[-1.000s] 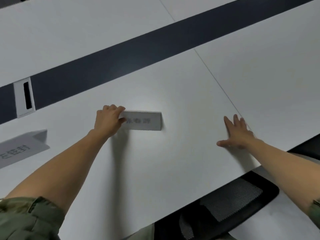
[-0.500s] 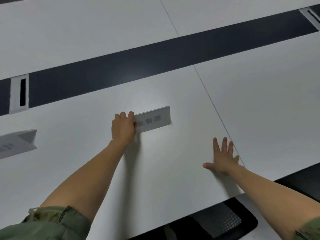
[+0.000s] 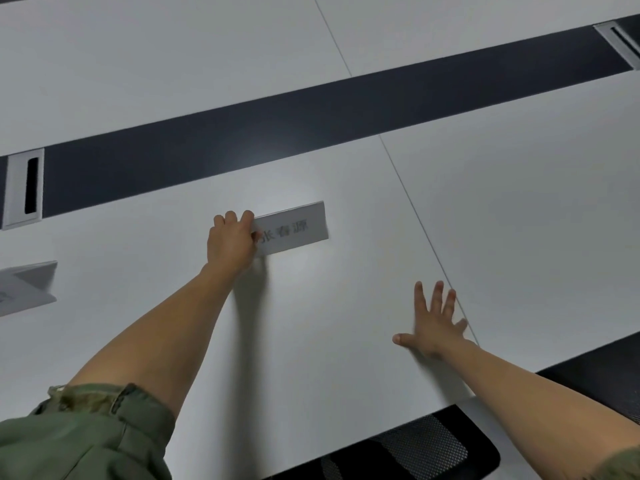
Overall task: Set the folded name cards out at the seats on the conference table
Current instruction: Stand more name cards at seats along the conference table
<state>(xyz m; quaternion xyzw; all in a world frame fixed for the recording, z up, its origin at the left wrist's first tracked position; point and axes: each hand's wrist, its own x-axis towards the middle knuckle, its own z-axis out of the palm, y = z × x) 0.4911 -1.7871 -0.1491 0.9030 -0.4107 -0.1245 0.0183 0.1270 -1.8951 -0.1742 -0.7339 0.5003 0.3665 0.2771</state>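
Observation:
A folded white name card (image 3: 294, 228) with dark printed characters stands on the white conference table (image 3: 311, 323), near the middle of the view. My left hand (image 3: 230, 242) grips its left end, fingers curled over the top fold. My right hand (image 3: 434, 322) lies flat on the table to the lower right, fingers spread, holding nothing. A second folded name card (image 3: 26, 287) stands at the left edge of the view, partly cut off.
A dark strip (image 3: 311, 119) runs across the table's middle, with a cable slot (image 3: 24, 188) at the left and another cable slot (image 3: 620, 43) at the top right. Black mesh chairs (image 3: 398, 452) sit below the table's near edge. A seam (image 3: 415, 216) divides the tabletop panels.
My left hand has slid the name card away from me and turned it, its right end now angled farther back. My right hand stayed flat on the table with fingers spreading wider.

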